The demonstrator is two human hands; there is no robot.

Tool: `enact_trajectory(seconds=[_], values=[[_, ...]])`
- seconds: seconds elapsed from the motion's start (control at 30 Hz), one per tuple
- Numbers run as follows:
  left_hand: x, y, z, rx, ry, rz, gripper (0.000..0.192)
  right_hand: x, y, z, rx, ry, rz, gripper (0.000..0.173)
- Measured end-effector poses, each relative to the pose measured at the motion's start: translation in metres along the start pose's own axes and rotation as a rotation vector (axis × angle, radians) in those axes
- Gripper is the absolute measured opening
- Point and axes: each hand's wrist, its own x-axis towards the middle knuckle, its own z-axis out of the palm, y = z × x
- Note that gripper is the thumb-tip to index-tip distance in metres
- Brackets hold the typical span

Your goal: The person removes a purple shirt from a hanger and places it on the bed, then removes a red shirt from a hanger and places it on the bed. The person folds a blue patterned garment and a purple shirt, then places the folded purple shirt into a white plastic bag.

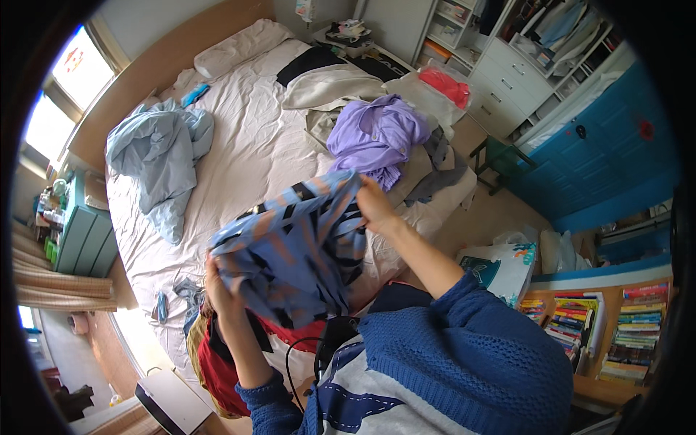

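Between my two hands hangs a blue patterned garment (304, 244) with black and peach patches, held up over the near part of the bed (244, 136). My left hand (222, 293) grips its left edge, and my right hand (377, 205) grips its upper right corner. The cloth droops in folds towards my lap; its exact kind is unclear. Just beyond my right hand lies a crumpled purple button-front garment (375, 130). Below my left hand, red clothing (217, 370) is heaped at the bed's near edge, partly hidden by my forearm.
A light blue bundle of fabric (163, 147) lies on the bed's left side. Beige clothing (331, 84) and a red item in clear plastic (443, 86) lie at the far right. A green stool (503, 160), a white bag (497, 272) and bookshelves (592, 326) stand to the right.
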Motion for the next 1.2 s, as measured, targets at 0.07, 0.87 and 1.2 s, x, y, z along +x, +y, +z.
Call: enact_trajectory(seconds=[0.07,0.87,1.2], values=[[0.0,-0.025,0.017,0.218,0.125,0.124,0.03,-0.004,-0.033,-0.004,0.048,-0.046,0.039,0.02],[-0.016,-0.056,0.407,1.261,-0.382,1.315,0.015,-0.019,-0.298,-0.104,-1.09,0.436,-1.374,0.035],[-0.008,-0.027,0.51,1.338,-0.469,1.269,0.024,-0.023,-0.41,-0.131,-1.082,0.231,-1.086,0.02]])
